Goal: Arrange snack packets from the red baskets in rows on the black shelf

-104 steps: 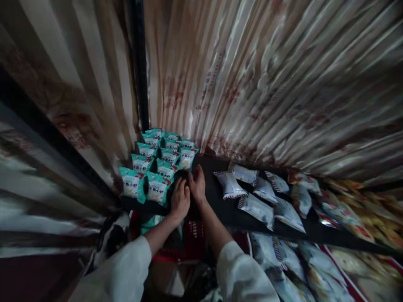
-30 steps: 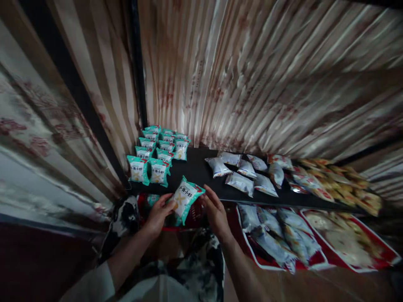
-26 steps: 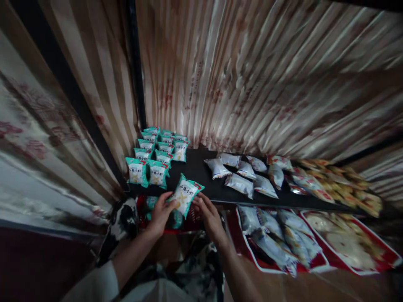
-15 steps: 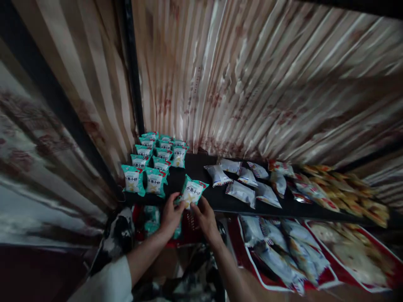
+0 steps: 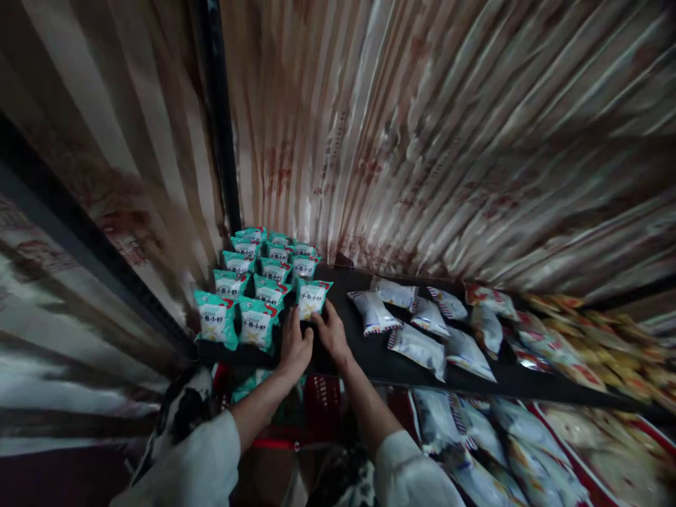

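Note:
A teal-and-white snack packet (image 5: 311,298) is upright at the front of the right-hand row on the black shelf (image 5: 364,352). My right hand (image 5: 332,334) grips its lower right corner, thumb on the front face. Along its lower left edge my left hand (image 5: 296,345) holds it, with the thumb just below the packet. Several matching teal packets (image 5: 256,324) stand in rows to the left and behind. Whether the packet's base rests on the shelf is hard to see.
Silver-white packets (image 5: 417,348) lie loosely to the right on the shelf, with yellowish packets (image 5: 607,345) farther along. Below stand red-edged boxes of more packets (image 5: 486,451). A dark post (image 5: 222,127) and striped curtain (image 5: 296,141) bound the shelf's left and back.
Both hands have moved the teal packet forward and slightly left, from in front of the shelf's edge to the front of the right-hand row. The view has shifted a little.

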`<state>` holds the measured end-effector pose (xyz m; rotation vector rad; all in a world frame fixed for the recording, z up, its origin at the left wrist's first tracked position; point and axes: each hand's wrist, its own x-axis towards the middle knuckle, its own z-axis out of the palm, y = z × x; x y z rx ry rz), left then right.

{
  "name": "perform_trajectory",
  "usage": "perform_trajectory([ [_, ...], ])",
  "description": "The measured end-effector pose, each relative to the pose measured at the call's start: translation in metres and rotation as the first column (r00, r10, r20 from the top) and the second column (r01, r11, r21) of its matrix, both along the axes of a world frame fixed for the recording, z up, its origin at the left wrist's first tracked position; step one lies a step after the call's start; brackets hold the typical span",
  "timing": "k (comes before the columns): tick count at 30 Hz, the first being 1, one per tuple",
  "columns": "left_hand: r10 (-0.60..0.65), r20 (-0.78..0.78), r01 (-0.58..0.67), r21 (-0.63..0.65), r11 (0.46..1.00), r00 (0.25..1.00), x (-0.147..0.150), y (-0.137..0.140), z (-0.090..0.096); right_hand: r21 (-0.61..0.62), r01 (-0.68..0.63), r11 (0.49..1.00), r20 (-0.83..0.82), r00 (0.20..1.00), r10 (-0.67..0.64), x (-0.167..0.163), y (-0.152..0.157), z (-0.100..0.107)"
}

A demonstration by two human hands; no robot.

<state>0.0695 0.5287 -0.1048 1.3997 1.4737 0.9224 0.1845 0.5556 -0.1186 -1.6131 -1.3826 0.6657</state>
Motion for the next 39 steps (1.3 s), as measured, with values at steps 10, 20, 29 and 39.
perform_trajectory([
  [10,0.026,-0.108,-0.023,0.033,0.999,0.994,-0.001,0.017,-0.001,0.011,-0.062,0.998,-0.017,0.998,0.062,-0.007,0.028,-0.007],
  [20,0.024,-0.162,-0.027,-0.018,0.999,0.986,0.0,0.021,-0.006,0.004,-0.027,1.0,0.094,0.995,0.027,-0.013,0.03,-0.013],
  [29,0.065,-0.052,-0.061,0.062,0.996,0.997,0.0,0.011,0.0,0.141,0.085,0.986,-0.021,0.996,-0.083,-0.018,0.01,-0.016],
  [39,-0.037,0.044,0.024,0.277,0.961,0.998,-0.043,-0.087,-0.018,0.019,0.082,0.996,-0.188,0.979,-0.077,-0.049,-0.111,-0.007],
])
